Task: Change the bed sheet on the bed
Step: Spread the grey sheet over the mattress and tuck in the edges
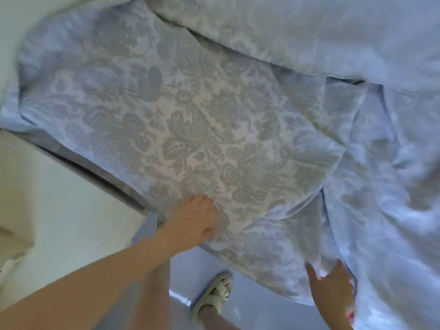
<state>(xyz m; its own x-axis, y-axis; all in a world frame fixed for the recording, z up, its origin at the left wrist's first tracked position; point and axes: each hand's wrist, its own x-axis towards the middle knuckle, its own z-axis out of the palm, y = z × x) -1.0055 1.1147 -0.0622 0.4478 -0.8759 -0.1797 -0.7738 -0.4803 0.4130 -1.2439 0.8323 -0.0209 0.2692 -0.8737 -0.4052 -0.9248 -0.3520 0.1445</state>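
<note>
- Left hand (195, 220) lies over the near edge of the pillow (190, 129). Its fingers press into the patterned cover and the thumb runs along the edge. The picture is too blurred for us to tell whether it pinches the cloth or only rests there.
- Our right hand (333, 291) is spread wide with straight fingers. The fingertips touch the fabric just beside the pillow's near right corner, and the hand holds nothing.
- In the head view, the pillow lies across the near left part of the bed and overhangs its near edge above the floor (257, 315).
- The bed sheet (385, 217), as we take it, is the rumpled patterned cloth on the right side of the bed. It runs under the pillow and falls over the near edge by our right hand. More bedding (309, 32) in the same print is heaped along the far side, so we cannot be sure where one layer ends and the next begins.
- We judge the step in hand to be clearing the pillow so the sheet can come off.
- To do it well, we should get a firm hold at both near corners, with the right hand closing on the pillow itself and not on the loose cloth beside it.
- We should lift it clear instead of dragging it, so the sheet beneath does not bunch up or come along with it.
- Our sandal (214, 294) stands close to the hanging cloth, so we should keep from stepping on it.
</note>
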